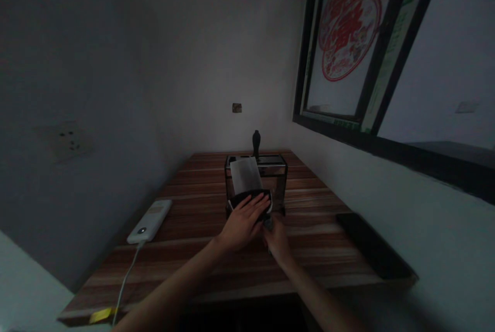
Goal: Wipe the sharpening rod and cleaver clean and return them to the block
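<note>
My left hand [247, 218] lies with fingers stretched flat over a black piece with a pale rim [247, 196], whose kind I cannot make out. From beyond that piece a broad grey blade like a cleaver's [245, 175] slants up and to the left. My right hand [276, 236] is closed low on the right, around what looks like the cleaver's handle, mostly hidden by the fingers. Just behind stands a clear-sided knife holder [280, 169] with a dark frame. A black handle [256, 141] sticks up from its top.
The striped wooden table [193, 213] reaches the walls. A white power bank-like device [150, 221] with a cable [127, 275] lies left; a black phone-like slab [373, 244] lies right. A yellow tag [101, 315] is at the front left edge. A framed window [344, 118] is on the right.
</note>
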A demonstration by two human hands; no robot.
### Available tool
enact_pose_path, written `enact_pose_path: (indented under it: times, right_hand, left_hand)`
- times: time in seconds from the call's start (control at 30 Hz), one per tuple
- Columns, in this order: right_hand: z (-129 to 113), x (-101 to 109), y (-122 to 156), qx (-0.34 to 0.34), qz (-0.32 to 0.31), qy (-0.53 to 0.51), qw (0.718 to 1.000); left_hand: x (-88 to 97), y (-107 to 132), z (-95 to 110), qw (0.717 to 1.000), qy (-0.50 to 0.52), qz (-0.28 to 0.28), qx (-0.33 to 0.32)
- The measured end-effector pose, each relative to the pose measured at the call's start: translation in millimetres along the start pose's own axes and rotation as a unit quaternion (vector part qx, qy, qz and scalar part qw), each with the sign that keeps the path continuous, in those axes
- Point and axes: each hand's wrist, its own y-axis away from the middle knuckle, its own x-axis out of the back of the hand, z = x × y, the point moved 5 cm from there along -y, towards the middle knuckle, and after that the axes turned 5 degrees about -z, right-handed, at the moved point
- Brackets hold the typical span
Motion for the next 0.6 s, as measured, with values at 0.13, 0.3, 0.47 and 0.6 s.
enact_pose_path:
  times: [0.13,0.3,0.47,0.6]
  right_hand:
    - [0,1,-1,0.015,0.009,-0.025,1.0]
    - [1,1,-2,0.003,0.011,-0.031,0.999]
    - [3,2,-2,-0.001,0.024,-0.026,0.999]
    - [2,2,-2,0.002,0.021,-0.029,0.999]
  left_hand:
    - [-6.8,8,13,0.999,0.019,-0.027,-0.021]
    - [-12.3,14,21,0.998,0.029,-0.042,-0.034]
    - [-11.9,13,19,0.998,0.035,-0.043,-0.03]
    - [-11.6,12,19,0.998,0.03,-0.041,-0.028]
